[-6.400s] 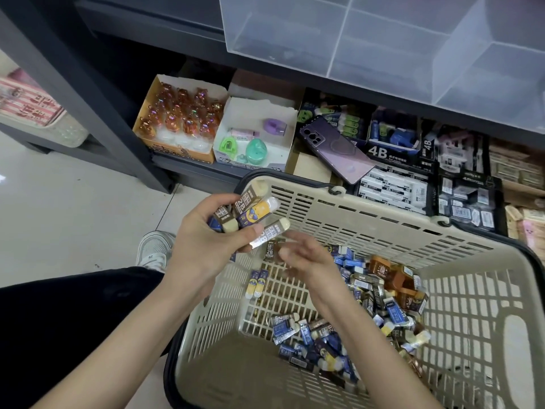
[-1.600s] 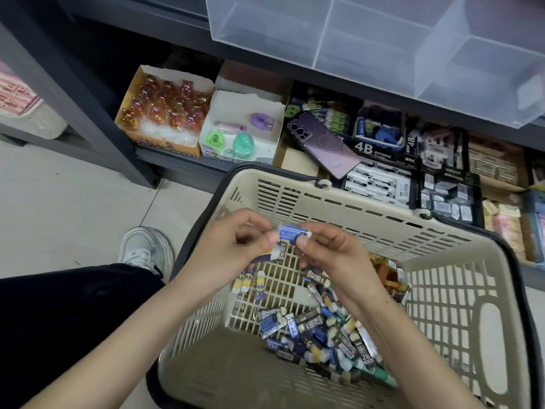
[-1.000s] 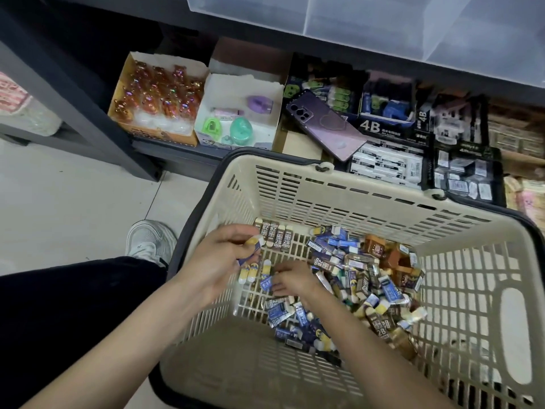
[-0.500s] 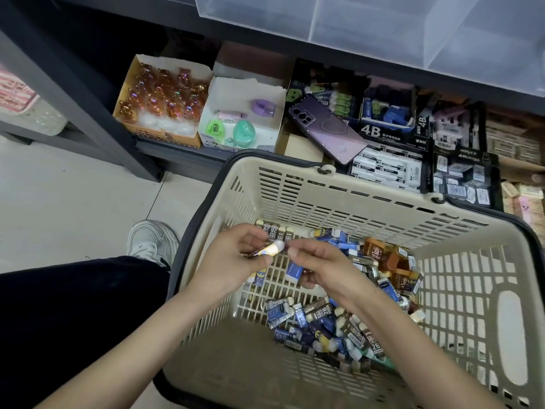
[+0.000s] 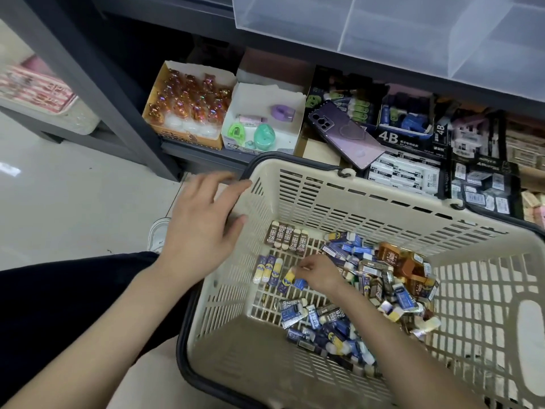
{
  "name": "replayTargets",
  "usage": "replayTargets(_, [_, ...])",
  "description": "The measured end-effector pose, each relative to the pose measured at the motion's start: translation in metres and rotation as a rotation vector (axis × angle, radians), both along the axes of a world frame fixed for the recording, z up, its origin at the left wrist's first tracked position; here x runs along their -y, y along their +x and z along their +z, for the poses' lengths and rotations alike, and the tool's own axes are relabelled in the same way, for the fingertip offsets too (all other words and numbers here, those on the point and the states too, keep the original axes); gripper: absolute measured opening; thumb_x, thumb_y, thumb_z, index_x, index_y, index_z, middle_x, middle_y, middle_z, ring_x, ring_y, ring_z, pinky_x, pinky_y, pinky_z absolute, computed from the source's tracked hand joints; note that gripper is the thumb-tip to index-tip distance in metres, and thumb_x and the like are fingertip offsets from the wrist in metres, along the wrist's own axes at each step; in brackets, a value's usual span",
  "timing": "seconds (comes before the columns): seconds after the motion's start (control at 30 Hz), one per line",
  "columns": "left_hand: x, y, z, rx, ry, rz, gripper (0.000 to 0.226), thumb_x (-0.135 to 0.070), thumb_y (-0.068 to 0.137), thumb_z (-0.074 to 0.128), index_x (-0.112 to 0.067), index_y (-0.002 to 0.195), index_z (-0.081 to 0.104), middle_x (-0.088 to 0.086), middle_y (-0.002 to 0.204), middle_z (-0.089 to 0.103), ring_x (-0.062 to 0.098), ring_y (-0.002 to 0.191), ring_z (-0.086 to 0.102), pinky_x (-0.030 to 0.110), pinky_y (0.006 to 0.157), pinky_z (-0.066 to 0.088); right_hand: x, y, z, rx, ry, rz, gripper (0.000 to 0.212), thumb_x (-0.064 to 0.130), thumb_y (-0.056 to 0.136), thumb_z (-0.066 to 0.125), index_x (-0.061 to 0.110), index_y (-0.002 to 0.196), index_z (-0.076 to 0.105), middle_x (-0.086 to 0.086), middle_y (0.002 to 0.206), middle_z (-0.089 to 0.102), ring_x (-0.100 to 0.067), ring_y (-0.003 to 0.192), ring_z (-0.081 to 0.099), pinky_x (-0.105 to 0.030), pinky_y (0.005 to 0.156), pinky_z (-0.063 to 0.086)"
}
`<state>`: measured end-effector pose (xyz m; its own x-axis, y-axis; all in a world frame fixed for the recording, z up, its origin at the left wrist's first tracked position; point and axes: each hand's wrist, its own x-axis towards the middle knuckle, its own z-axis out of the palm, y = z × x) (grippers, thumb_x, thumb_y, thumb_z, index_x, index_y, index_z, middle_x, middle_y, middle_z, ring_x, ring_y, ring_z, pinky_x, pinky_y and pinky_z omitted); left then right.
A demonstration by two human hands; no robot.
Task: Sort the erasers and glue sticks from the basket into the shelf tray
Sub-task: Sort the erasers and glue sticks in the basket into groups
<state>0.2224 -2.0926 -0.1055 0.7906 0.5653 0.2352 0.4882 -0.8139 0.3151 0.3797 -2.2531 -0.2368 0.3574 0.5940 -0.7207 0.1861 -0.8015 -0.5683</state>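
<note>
Left hand (image 5: 206, 222) is open, fingers spread and straight, holding nothing. It hangs over the near-left corner of the beige plastic basket (image 5: 354, 187), and I can't tell if the fingertips actually touch the rim. Right hand (image 5: 320, 273) is down on the basket floor with its fingertips curled, pinching a small yellow-ended eraser (image 5: 290, 277).

Just ahead of the right hand there's a neat row of brown 2B erasers (image 5: 287, 239) lying side by side. To its left is a short row of blue-and-yellow erasers (image 5: 267, 273). To its right and back toward the wrist sits the loose pile of erasers (image 5: 380, 290), a jumble of blue, brown and yellow wrappers. I can't pick out any glue sticks in there.

The clear divided shelf tray (image 5: 413, 39) is way up beyond both hands, on the shelf above. Under it, past the basket's far rim, a purple phone (image 5: 345, 134) lies across the stock boxes, next to a box of 4B erasers (image 5: 404, 172). Out past the left hand are a white box of sharpeners (image 5: 262, 122) and an orange box of shiny bear figures (image 5: 188, 110).
</note>
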Motion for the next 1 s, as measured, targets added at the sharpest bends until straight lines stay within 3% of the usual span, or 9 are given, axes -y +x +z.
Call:
replayTargets(0.17, [0.011, -0.002, -0.023, -0.035, -0.054, 0.013, 0.057, -0.027, 0.085, 0.049, -0.004, 0.137, 0.042, 0.016, 0.126, 0.053, 0.027, 0.113, 0.043, 0.036, 0.098, 0.036, -0.019, -0.006, -0.03, 0.071, -0.03, -0.019, 0.026, 0.027, 0.093, 0.059, 0.009, 0.11, 0.067, -0.007, 0.122, 0.063, -0.024, 0.103, 0.061, -0.034, 0.085, 0.049])
replayTargets(0.23, [0.009, -0.001, -0.023, -0.017, -0.053, 0.028, 0.061, -0.019, 0.084, 0.057, 0.003, 0.137, 0.039, 0.019, 0.122, 0.056, 0.027, 0.11, 0.041, 0.033, 0.098, 0.032, -0.021, -0.009, -0.031, 0.09, -0.013, -0.056, 0.025, 0.026, 0.092, 0.061, 0.009, 0.109, 0.067, -0.006, 0.124, 0.062, -0.024, 0.105, 0.061, -0.033, 0.085, 0.049])
replayTargets(0.37, [0.01, -0.001, -0.025, -0.019, -0.067, 0.053, 0.068, -0.006, 0.076, 0.07, 0.006, 0.136, 0.041, 0.02, 0.119, 0.058, 0.028, 0.109, 0.04, 0.033, 0.097, 0.03, -0.006, -0.015, -0.017, 0.001, 0.044, -0.25, 0.019, 0.026, 0.086, 0.069, 0.018, 0.085, 0.051, -0.008, 0.093, 0.066, -0.019, 0.07, 0.06, -0.031, 0.065, 0.049])
replayTargets(0.43, [0.01, -0.002, -0.026, -0.021, -0.085, 0.056, 0.073, -0.002, 0.072, 0.074, 0.004, 0.137, 0.042, 0.02, 0.119, 0.058, 0.028, 0.109, 0.041, 0.032, 0.097, 0.029, 0.003, -0.022, -0.005, -0.118, 0.077, -0.266, 0.018, 0.018, 0.085, 0.071, 0.016, 0.084, 0.052, -0.008, 0.079, 0.064, -0.018, 0.059, 0.057, -0.035, 0.061, 0.05])
replayTargets(0.53, [0.009, -0.002, -0.027, -0.022, -0.104, 0.07, 0.074, -0.002, 0.072, 0.073, 0.001, 0.138, 0.041, 0.02, 0.117, 0.057, 0.033, 0.107, 0.047, 0.032, 0.096, 0.028, 0.005, -0.042, 0.0, -0.261, 0.057, -0.171, 0.012, 0.002, 0.083, 0.069, 0.001, 0.093, 0.062, -0.012, 0.085, 0.065, -0.017, 0.06, 0.061, -0.03, 0.063, 0.057])
replayTargets(0.67, [0.01, -0.002, -0.026, -0.031, -0.128, 0.089, 0.074, -0.003, 0.074, 0.072, -0.002, 0.14, 0.039, 0.02, 0.116, 0.056, 0.037, 0.107, 0.05, 0.033, 0.096, 0.032, -0.009, -0.067, -0.015, -0.281, 0.045, -0.099, 0.025, -0.01, 0.084, 0.063, -0.011, 0.108, 0.062, -0.027, 0.108, 0.064, -0.012, 0.052, 0.063, -0.02, 0.055, 0.056])
replayTargets(0.8, [0.008, -0.001, -0.028, -0.028, -0.131, 0.082, 0.075, -0.003, 0.072, 0.072, -0.001, 0.14, 0.04, 0.021, 0.114, 0.057, 0.037, 0.105, 0.049, 0.031, 0.095, 0.028, -0.017, -0.077, -0.023, -0.192, 0.021, 0.044, 0.027, -0.009, 0.087, 0.058, -0.008, 0.113, 0.063, -0.024, 0.113, 0.065, -0.039, 0.083, 0.068, -0.037, 0.076, 0.058])
replayTargets(0.9, [0.008, -0.001, -0.028, -0.025, -0.124, 0.084, 0.075, -0.003, 0.071, 0.074, 0.0, 0.139, 0.041, 0.022, 0.111, 0.058, 0.038, 0.103, 0.051, 0.032, 0.095, 0.027, -0.009, -0.064, -0.018, -0.004, 0.081, 0.208, 0.028, 0.003, 0.088, 0.062, 0.005, 0.116, 0.066, -0.013, 0.113, 0.068, -0.027, 0.096, 0.067, -0.029, 0.088, 0.052])
replayTargets(1.0, [0.008, 0.0, -0.026, -0.014, -0.125, 0.083, 0.075, -0.004, 0.071, 0.075, 0.0, 0.138, 0.042, 0.022, 0.111, 0.058, 0.04, 0.103, 0.052, 0.033, 0.094, 0.031, 0.012, -0.034, -0.011, 0.279, 0.065, 0.423, 0.027, 0.023, 0.089, 0.065, 0.02, 0.115, 0.068, 0.002, 0.116, 0.067, -0.015, 0.104, 0.062, -0.027, 0.089, 0.049])
